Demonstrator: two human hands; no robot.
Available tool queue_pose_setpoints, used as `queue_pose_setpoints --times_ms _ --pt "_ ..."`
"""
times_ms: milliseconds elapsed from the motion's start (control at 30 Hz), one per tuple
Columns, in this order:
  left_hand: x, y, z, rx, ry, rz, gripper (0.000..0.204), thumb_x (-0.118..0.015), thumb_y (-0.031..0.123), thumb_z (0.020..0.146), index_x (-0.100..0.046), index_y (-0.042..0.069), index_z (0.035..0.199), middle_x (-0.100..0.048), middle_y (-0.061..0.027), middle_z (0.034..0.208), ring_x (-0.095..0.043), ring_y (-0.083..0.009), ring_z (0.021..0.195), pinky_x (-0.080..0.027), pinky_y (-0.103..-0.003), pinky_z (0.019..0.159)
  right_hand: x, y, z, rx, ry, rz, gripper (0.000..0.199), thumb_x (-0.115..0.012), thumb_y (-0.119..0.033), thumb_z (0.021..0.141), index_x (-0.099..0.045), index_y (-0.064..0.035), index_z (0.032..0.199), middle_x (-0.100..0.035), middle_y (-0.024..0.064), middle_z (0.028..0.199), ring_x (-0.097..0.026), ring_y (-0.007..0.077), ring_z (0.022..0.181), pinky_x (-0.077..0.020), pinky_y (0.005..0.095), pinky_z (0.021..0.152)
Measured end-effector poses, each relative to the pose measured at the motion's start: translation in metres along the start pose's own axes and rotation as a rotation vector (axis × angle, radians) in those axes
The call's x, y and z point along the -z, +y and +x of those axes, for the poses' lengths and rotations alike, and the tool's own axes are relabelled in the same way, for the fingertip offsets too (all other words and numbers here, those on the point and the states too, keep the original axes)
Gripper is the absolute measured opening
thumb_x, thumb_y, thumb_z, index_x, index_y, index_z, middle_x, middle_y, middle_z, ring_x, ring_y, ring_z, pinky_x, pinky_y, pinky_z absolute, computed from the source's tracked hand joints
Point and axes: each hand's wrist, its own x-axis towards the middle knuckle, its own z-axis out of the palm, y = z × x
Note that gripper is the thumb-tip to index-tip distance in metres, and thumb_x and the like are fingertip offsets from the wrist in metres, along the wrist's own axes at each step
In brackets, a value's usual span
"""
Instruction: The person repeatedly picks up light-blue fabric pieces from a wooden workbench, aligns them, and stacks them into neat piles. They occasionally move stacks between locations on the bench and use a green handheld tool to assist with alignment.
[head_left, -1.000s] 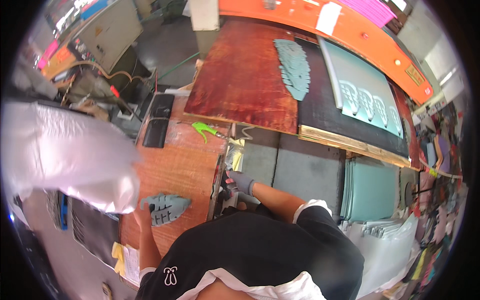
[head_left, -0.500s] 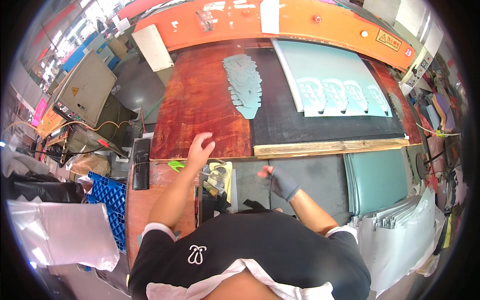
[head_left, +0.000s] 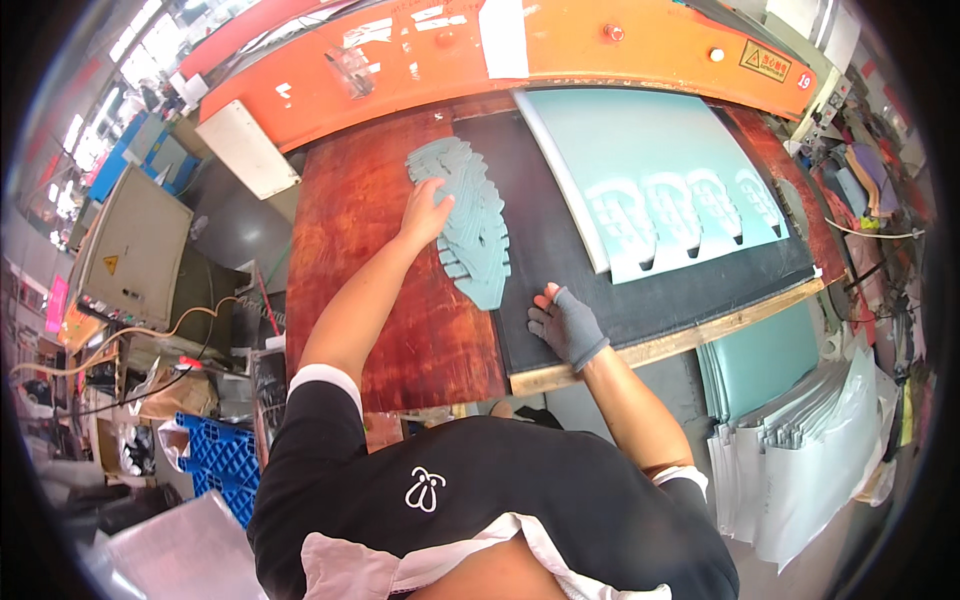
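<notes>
A pile of overlapping pale teal cut pieces (head_left: pixel 475 240) lies where the red-brown board (head_left: pixel 350 260) meets the black mat (head_left: pixel 540 180). My left hand (head_left: pixel 428 212) is bare and reaches the pile's left edge, thumb and fingers apart; whether it grips any piece does not show. Over the front of the black mat is my right hand (head_left: pixel 572 328), in a grey fingerless glove. Its fingers are curled in, and nothing shows in them. To its right a pale teal sheet (head_left: pixel 660 130) has several shoe-upper-like shapes cut along its near edge.
An orange machine beam (head_left: pixel 430 60) spans the far side of the work surface, with a white plate (head_left: pixel 248 150) at its left end. A wooden strip (head_left: pixel 680 335) edges the front. Below at right stand teal sheets (head_left: pixel 765 365) and white sheets (head_left: pixel 800 460). A blue plastic crate (head_left: pixel 215 455) is at lower left.
My left hand has moved forward from the front edge to the pile. My right hand has come up over the black mat. I have leaned closer, so the table looks nearer.
</notes>
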Motion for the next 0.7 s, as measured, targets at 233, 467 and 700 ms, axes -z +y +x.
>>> queue_pose_setpoints --times_ms 233,467,700 --pt "-0.033 -0.040 0.050 -0.014 -0.214 0.262 0.063 -0.057 0.051 0.086 -0.049 0.007 0.132 -0.041 -0.0094 0.144 -0.030 -0.0304 0.136 -0.022 -0.053 0.110 -0.043 -0.001 0.038 -0.001 0.081 0.165 0.042 -0.061 -0.041 0.089 -0.046 -0.0093 0.113 -0.048 0.0175 0.113 -0.051 0.0340 0.103 -0.0459 0.0452 0.087" --pt "-0.021 -0.035 0.000 -0.173 -0.220 0.138 0.061 -0.058 0.051 0.085 -0.052 0.006 0.127 -0.046 -0.0114 0.137 -0.032 -0.0293 0.133 -0.020 -0.053 0.109 -0.065 0.003 0.070 0.027 0.115 -0.210 0.035 -0.059 -0.037 0.090 -0.056 -0.0086 0.109 -0.059 0.0044 0.086 -0.059 0.0203 0.072 -0.0508 0.0354 0.071" --pt "-0.017 -0.016 -0.029 -0.164 -0.195 0.035 0.056 -0.057 0.045 0.087 -0.051 0.005 0.127 -0.047 -0.0118 0.136 -0.034 -0.0274 0.132 -0.022 -0.052 0.108 -0.095 -0.015 0.127 0.083 0.305 -0.555 0.057 -0.063 -0.041 0.088 -0.052 0.0043 0.120 -0.062 0.0132 0.107 -0.064 0.0228 0.086 -0.0534 0.0367 0.074"
